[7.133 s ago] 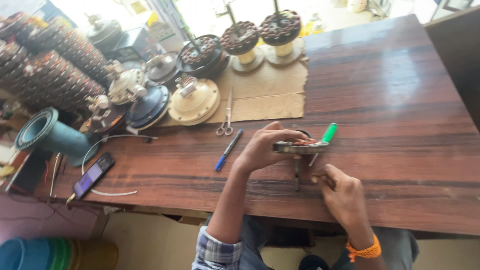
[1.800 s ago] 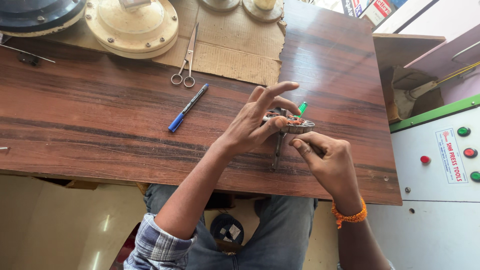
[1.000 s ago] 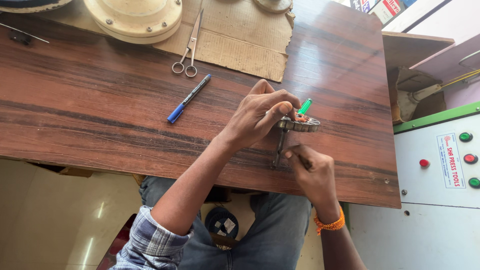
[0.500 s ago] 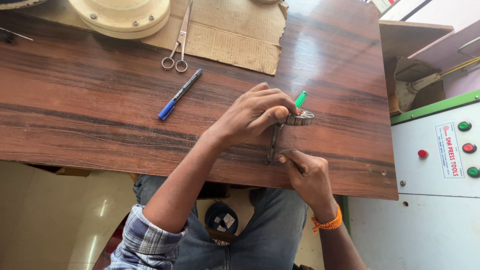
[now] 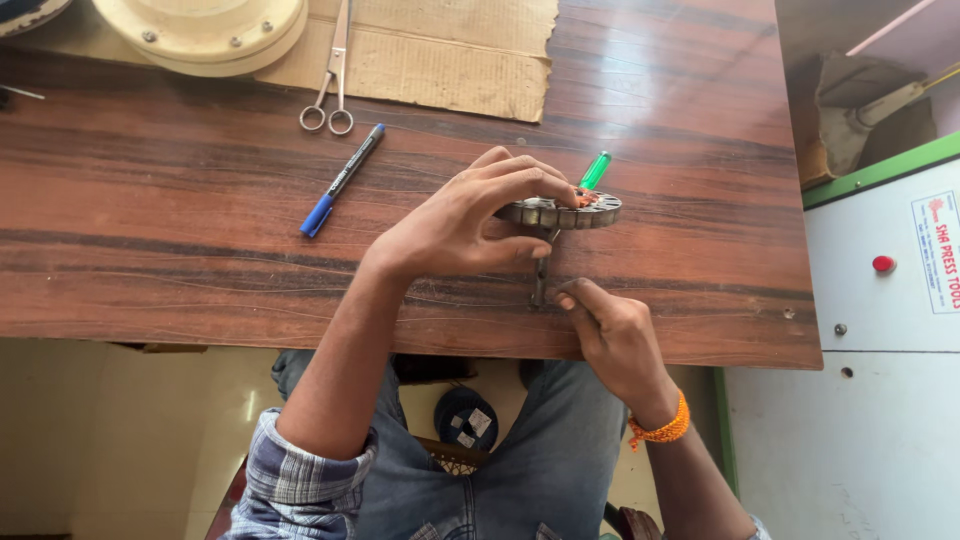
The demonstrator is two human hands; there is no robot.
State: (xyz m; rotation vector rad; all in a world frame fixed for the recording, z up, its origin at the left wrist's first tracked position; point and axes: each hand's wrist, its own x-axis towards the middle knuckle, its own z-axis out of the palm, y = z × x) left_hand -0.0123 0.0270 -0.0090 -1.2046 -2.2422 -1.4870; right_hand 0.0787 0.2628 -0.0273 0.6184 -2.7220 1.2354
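A toothed metal ring (image 5: 560, 212) — a flat disc of stacked steel with slots round its rim and copper-coloured wire at its middle — stands raised above the desk (image 5: 200, 230) near its front edge. It looks heavy for its size and stiff, with hard edges; the rim seems the safest place to take hold, since the fine wire inside would likely bend or snap if pressed. The left hand (image 5: 455, 225) curls over it, fingers pinching the rim from above with the thumb beneath. The right hand (image 5: 610, 335) sits just below, fingers pressed together around a thin metal rod (image 5: 541, 280) that runs up toward the ring. A green-handled tool (image 5: 595, 170) pokes out behind the ring. Farther off lie a blue pen (image 5: 342, 180), scissors (image 5: 332, 80) partly on a cardboard sheet (image 5: 440, 50) — and a cream round housing (image 5: 200, 30) at the back.
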